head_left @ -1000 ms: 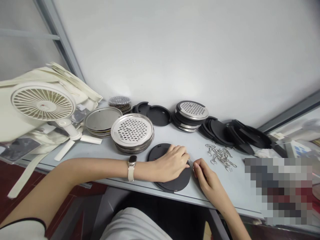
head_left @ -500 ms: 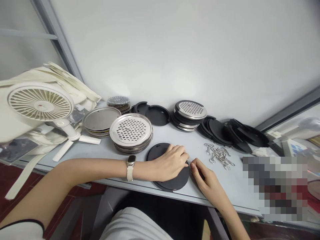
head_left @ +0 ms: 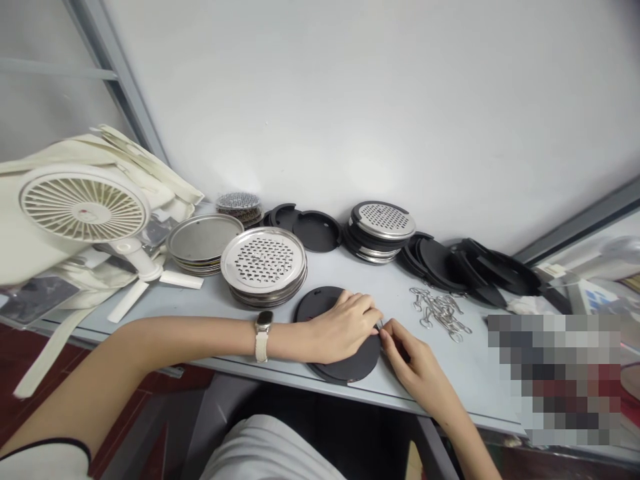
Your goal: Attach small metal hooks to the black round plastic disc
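A black round plastic plate lies on the table before me, partly covered by my left hand. That hand rests across the plate, its fingers curled down at the right edge. Just beyond this edge, my right hand is closed in a pinch on a thin metal hook, only a sliver of which shows between the fingertips. To the right lies a loose pile of similar metal hooks. A stack of perforated grater discs stands left of the plate.
Plain metal discs and wire-like rough discs are stacked at the left. Assembled black-and-silver graters stand against the wall, with black trays to their right. A white fan and cream bag sit far left.
My right hand's fingertips have come slightly closer to my left fingers at the plate's edge, with a bit more of the thin metal showing. The left hand stays on the plate.
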Demonstrator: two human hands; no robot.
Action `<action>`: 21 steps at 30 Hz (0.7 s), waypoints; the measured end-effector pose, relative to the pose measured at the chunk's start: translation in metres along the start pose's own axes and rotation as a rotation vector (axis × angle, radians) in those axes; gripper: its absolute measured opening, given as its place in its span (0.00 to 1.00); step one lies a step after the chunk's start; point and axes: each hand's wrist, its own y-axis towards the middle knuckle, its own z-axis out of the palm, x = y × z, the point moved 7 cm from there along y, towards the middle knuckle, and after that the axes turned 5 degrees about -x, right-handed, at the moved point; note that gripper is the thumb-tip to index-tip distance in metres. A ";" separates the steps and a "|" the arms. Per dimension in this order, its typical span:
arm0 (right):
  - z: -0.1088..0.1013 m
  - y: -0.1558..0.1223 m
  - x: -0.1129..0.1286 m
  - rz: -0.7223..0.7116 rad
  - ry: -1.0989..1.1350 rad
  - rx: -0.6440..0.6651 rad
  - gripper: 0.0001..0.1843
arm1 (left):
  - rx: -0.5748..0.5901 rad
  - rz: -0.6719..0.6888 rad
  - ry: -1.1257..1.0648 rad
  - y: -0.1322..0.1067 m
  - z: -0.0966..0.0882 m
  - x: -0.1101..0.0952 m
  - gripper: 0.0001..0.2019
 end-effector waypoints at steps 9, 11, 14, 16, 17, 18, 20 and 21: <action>0.000 0.000 0.003 -0.032 -0.002 -0.011 0.15 | -0.007 0.018 0.000 0.000 0.000 -0.001 0.08; 0.000 0.000 0.002 -0.023 0.000 -0.007 0.16 | -0.005 0.018 -0.003 0.000 0.000 -0.001 0.08; 0.001 -0.001 0.000 -0.011 0.011 -0.005 0.16 | -0.001 0.008 -0.016 -0.001 0.001 0.000 0.08; 0.001 -0.001 -0.001 -0.007 0.016 -0.005 0.16 | 0.002 0.004 -0.022 -0.001 0.001 0.000 0.08; 0.001 -0.001 -0.002 -0.006 0.018 -0.004 0.15 | 0.004 0.003 -0.024 -0.001 0.001 0.000 0.08; 0.001 -0.001 -0.002 -0.007 0.019 -0.004 0.15 | 0.004 0.002 -0.026 -0.001 0.001 0.000 0.08; 0.001 -0.001 -0.002 -0.007 0.022 -0.004 0.15 | 0.002 -0.001 -0.034 -0.001 0.001 0.001 0.08; 0.001 -0.001 -0.002 -0.008 0.024 -0.003 0.15 | 0.001 -0.005 -0.040 -0.002 0.002 0.001 0.08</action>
